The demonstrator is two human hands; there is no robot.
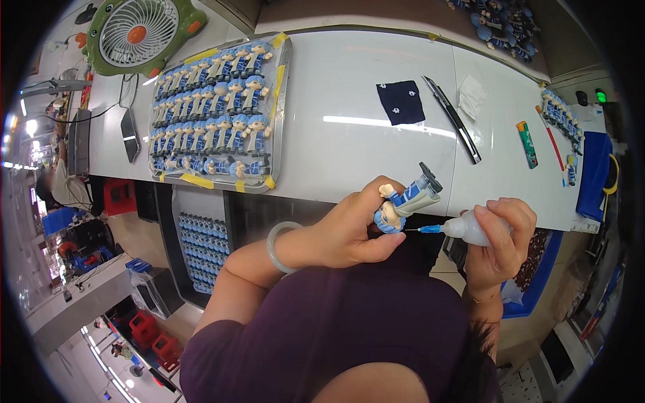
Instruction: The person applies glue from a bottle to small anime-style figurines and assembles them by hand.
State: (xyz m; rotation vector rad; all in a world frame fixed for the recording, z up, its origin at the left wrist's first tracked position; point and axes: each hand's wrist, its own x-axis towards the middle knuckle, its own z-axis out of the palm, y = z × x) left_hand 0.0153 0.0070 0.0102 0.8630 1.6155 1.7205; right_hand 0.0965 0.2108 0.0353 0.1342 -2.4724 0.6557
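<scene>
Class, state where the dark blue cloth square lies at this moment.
In the head view, the dark blue cloth square lies on the white table, right of the figurine tray, left of the utility knife.

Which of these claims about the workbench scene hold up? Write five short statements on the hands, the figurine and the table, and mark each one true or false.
1. The left hand holds a small blue figurine. True.
2. The right hand holds a pair of scissors. False: it holds a small squeeze bottle with a blue needle tip.
3. The needle tip points toward the figurine's head. True.
4. The metal tray on the white table holds loose screws. False: it is filled with rows of blue figurines.
5. The green fan stands at the table's right end. False: it stands at the far left, beyond the tray.
</scene>
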